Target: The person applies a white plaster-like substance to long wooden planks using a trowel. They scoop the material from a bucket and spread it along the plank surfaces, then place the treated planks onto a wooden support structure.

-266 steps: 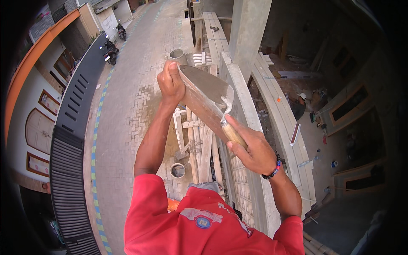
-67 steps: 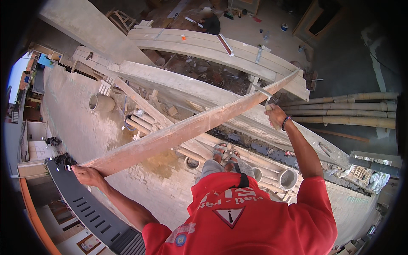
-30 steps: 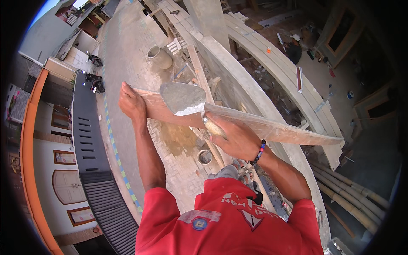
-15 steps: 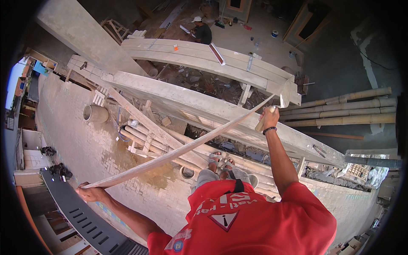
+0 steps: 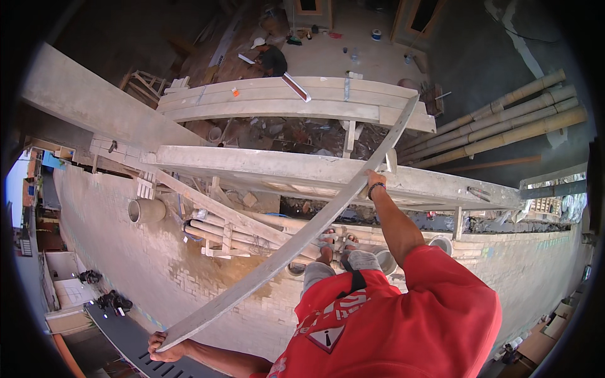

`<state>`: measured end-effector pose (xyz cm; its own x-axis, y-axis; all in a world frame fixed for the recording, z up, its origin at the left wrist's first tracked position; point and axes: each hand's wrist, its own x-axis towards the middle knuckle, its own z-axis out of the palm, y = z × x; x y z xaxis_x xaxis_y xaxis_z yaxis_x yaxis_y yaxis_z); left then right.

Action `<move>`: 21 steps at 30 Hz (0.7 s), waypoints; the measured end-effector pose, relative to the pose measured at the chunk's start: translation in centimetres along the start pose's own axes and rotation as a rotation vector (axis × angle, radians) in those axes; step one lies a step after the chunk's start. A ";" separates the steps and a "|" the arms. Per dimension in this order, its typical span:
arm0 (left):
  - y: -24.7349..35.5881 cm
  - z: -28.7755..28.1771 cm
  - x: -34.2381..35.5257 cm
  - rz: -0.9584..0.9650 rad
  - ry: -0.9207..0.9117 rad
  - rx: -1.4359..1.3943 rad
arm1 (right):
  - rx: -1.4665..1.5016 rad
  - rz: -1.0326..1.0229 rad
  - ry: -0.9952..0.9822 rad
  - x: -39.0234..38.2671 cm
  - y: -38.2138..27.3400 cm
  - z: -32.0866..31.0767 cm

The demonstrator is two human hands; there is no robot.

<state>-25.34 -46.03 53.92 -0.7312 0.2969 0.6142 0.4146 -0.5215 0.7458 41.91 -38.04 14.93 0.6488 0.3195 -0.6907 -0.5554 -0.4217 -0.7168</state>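
A long, greyish wooden board (image 5: 283, 255) slants across in front of me, from lower left to upper right. My left hand (image 5: 167, 348) is closed around its near end. Farther up, my right hand (image 5: 376, 181) meets the board's edge, with a bracelet on the wrist. A trowel (image 5: 392, 160) rises out of this hand, its blade beside the board; its handle is mostly hidden by the fingers and board. The board crosses above a long concrete beam (image 5: 252, 162), and its far tip overlaps a bench of planks (image 5: 271, 104).
Bamboo poles (image 5: 504, 123) lie at the right. A person (image 5: 274, 60) in a white cap sits beyond the planks. A concrete pipe (image 5: 148, 210) stands on the paving at left. Below my feet (image 5: 326, 252) are poles and a ditch. A pillar (image 5: 94, 104) rises at upper left.
The board has turned its broad face more toward me, and its left end has come nearer. My right hand has gone from beside the far tip to the board's edge, trowel still held.
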 end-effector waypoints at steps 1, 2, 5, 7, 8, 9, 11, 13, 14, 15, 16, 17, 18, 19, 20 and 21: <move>0.3 -1.7 0.8 0.012 -0.066 -0.076 | 0.092 0.058 -0.012 -1.1 0.5 1.5; 0.7 -2.9 1.6 0.022 -0.138 -0.154 | 0.187 0.117 -0.019 -3.1 0.5 2.8; 1.3 -1.8 1.6 0.021 -0.212 -0.291 | 0.424 0.121 -0.104 -4.8 0.9 3.0; 1.7 -1.2 1.9 0.055 -0.298 -0.257 | 0.550 0.115 -0.224 -4.2 1.4 3.3; 1.6 -0.9 1.7 0.025 -0.230 -0.119 | 0.601 0.108 -0.245 -3.6 1.8 3.4; 1.4 -0.7 1.1 -0.005 -0.162 0.019 | 0.651 0.102 -0.266 -3.0 2.0 3.7; 1.2 -1.5 1.1 -0.121 -0.170 0.116 | 0.710 0.114 -0.326 -2.7 2.0 4.8; 0.1 -1.0 0.8 -0.275 -0.194 0.238 | 0.729 0.139 -0.393 -2.1 1.9 5.7; -0.4 -0.7 0.4 -0.354 -0.201 0.299 | 0.728 0.135 -0.406 -1.6 1.9 6.3; -1.2 -0.3 0.1 -0.413 -0.192 0.249 | 0.727 0.129 -0.419 -1.0 1.8 6.9; -2.2 -0.1 -0.1 -0.474 -0.184 0.207 | 0.721 0.129 -0.427 -0.4 2.2 7.3; -3.0 0.3 -0.3 -0.529 -0.168 0.164 | 0.713 0.154 -0.393 -0.3 2.1 8.3; -4.0 0.9 -0.6 -0.548 -0.157 0.143 | 0.661 0.185 -0.330 0.0 1.6 8.9; -5.5 2.0 -1.0 -0.580 -0.153 0.123 | 0.608 0.211 -0.255 0.3 1.3 8.8; -6.9 2.1 -0.9 -0.591 -0.150 0.077 | 0.545 0.253 -0.192 -0.3 1.5 9.2; -7.8 1.6 -0.7 -0.588 -0.135 0.045 | 0.517 0.347 -0.210 -2.6 1.3 10.1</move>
<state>-27.17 -40.91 48.08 -0.7709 0.6254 0.1208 -0.0136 -0.2058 0.9785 34.24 -30.87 14.88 0.3009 0.4195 -0.8564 -0.9264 -0.0846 -0.3669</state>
